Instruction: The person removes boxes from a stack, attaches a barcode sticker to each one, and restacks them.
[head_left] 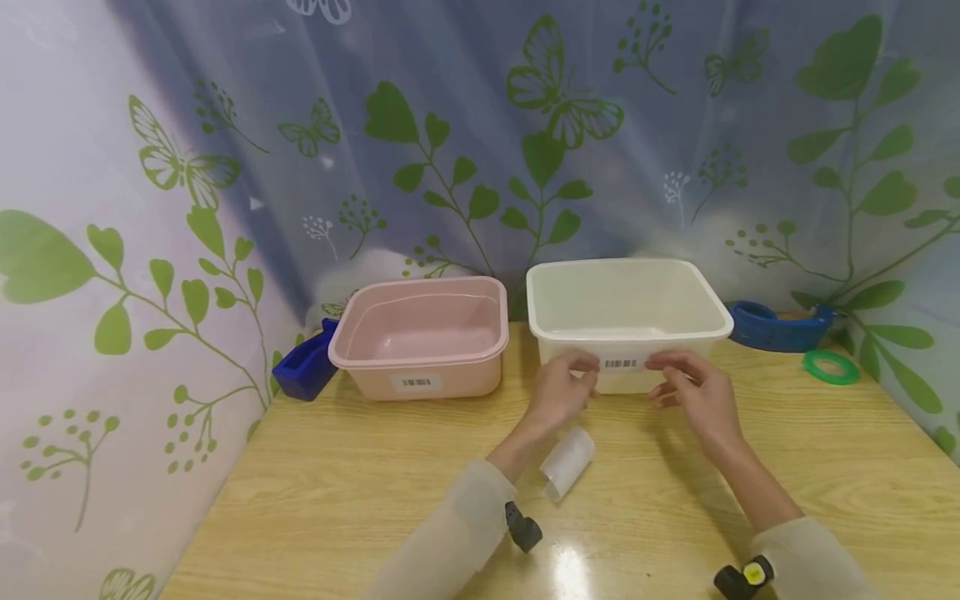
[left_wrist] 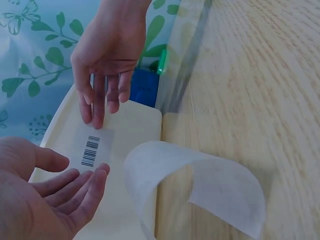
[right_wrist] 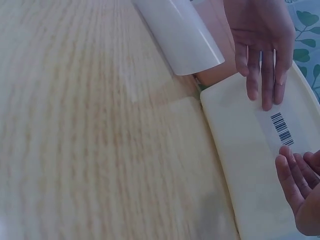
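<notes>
A white plastic basin (head_left: 622, 385) carries a barcode label (head_left: 621, 364) flat on its front wall. My left hand (head_left: 558, 390) has its fingertips at the label's left end. At the opposite end, the fingertips of my right hand (head_left: 697, 396) touch or nearly touch the label. In the left wrist view, the fingers of both hands are extended and slightly bent around the barcode (left_wrist: 90, 151), pinching nothing. A curled piece of whitish paper (head_left: 568, 462) lies on the table beside my left wrist.
Left of the white basin stands a pink basin (head_left: 442, 379) with its own barcode label (head_left: 416, 382). A blue tape dispenser (head_left: 780, 333) and a green tape roll (head_left: 831, 367) lie at the right. Another blue holder (head_left: 306, 367) is at the far left. A patterned curtain (head_left: 465, 125) hangs behind.
</notes>
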